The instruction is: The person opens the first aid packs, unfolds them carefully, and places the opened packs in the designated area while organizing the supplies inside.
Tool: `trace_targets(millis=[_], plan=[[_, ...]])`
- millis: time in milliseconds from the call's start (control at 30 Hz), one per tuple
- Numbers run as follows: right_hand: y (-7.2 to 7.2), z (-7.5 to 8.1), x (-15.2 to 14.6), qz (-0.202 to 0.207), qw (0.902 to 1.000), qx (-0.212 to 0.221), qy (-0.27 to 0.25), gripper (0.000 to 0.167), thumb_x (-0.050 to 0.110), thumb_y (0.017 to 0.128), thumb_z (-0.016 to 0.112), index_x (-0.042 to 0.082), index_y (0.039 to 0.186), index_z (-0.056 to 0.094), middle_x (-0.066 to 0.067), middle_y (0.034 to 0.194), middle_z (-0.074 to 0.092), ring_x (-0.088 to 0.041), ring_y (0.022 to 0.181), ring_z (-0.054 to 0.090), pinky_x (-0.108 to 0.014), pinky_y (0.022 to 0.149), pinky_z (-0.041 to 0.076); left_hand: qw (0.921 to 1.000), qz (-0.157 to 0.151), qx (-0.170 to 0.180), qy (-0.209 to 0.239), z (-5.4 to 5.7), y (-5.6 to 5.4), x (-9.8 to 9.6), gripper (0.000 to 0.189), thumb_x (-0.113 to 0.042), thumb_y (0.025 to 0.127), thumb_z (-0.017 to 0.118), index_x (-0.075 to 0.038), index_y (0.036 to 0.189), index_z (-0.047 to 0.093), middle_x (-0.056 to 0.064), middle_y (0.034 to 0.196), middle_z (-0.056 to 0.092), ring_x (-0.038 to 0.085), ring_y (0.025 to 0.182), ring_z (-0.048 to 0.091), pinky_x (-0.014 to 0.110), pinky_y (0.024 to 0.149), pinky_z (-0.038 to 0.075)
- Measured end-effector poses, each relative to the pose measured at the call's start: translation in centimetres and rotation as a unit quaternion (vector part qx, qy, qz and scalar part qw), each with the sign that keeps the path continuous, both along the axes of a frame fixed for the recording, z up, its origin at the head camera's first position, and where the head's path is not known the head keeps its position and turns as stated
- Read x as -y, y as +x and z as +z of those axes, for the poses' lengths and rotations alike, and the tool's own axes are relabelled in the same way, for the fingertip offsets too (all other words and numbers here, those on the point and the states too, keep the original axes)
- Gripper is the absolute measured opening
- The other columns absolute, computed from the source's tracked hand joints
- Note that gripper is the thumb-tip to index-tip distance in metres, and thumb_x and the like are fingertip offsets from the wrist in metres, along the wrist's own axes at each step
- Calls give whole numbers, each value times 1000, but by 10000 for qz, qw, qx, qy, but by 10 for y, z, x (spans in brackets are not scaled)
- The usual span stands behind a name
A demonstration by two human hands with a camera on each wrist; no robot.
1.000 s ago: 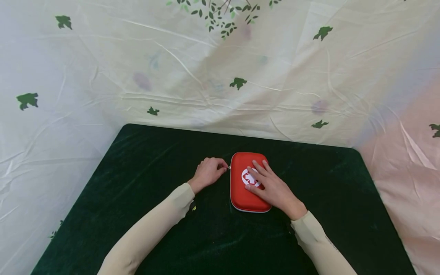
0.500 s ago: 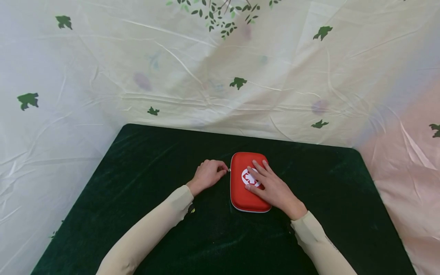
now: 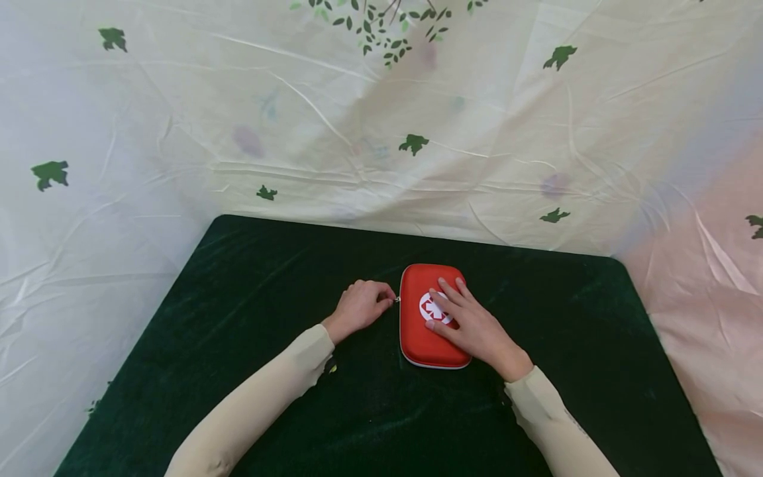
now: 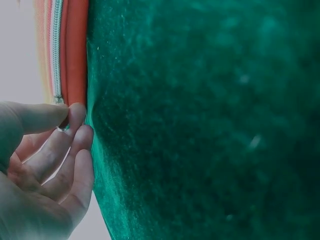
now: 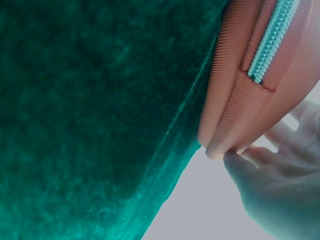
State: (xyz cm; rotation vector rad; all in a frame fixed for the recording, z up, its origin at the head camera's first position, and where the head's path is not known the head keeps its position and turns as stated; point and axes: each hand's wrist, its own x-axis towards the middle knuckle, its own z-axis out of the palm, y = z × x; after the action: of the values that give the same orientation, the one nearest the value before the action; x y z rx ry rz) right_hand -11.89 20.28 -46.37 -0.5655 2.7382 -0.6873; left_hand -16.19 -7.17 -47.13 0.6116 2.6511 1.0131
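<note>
A red first-aid case [image 3: 417, 344] with a white round emblem [image 3: 430, 308] lies flat on the dark green cloth. Along its left edge my left hand [image 3: 359, 306] pinches the small metal zipper pull [image 3: 397, 299] between thumb and forefinger. In the left wrist view the zipper teeth [image 4: 56, 50] run up the case's side, meshed above the slider. My right hand [image 3: 477, 328] rests on the case's lid with fingers spread, partly covering the emblem. The right wrist view shows one end of the zipper [image 5: 265, 62] stitched into the case's side.
The green velvet cloth [image 3: 268, 265] covers the table around the case. Behind and at both sides hangs a pale curtain [image 3: 334, 119] printed with green birds and leaves.
My left hand has slid a short way toward me along the case's left edge, bringing the zipper pull with it. The case and my right hand have stayed in place.
</note>
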Motion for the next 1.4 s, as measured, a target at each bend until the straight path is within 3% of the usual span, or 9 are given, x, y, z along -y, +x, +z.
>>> trace_targets(millis=[1167, 1233, 1400], plan=[[1, 0, 0, -8, 10000, -6, -77, 78, 59, 97, 62, 26, 163, 35, -2, 173, 15, -36, 159, 4, -69, 113, 33, 9995, -243, -28, -185, 3, 9, 2, 14, -14, 99, 69, -12, 112, 75, -6, 79, 64, 8, 62, 60, 27, 64, 52], [1, 0, 0, -6, 10000, -11, -84, 78, 58, 97, 62, 26, 163, 35, -2, 173, 16, -36, 159, 4, -69, 113, 33, 9995, -293, -9, -114, 1, 8, 3, 14, -13, 99, 70, -11, 111, 74, -5, 79, 65, 10, 62, 60, 29, 64, 53], [1, 0, 0, 5, 9999, -56, -95, 77, 58, 97, 62, 26, 162, 36, -2, 173, 16, -36, 159, 5, -69, 113, 34, 9990, -431, -25, 80, -24, 1, 8, 13, -17, 98, 70, -15, 111, 74, -7, 81, 66, 7, 64, 60, 26, 63, 52]])
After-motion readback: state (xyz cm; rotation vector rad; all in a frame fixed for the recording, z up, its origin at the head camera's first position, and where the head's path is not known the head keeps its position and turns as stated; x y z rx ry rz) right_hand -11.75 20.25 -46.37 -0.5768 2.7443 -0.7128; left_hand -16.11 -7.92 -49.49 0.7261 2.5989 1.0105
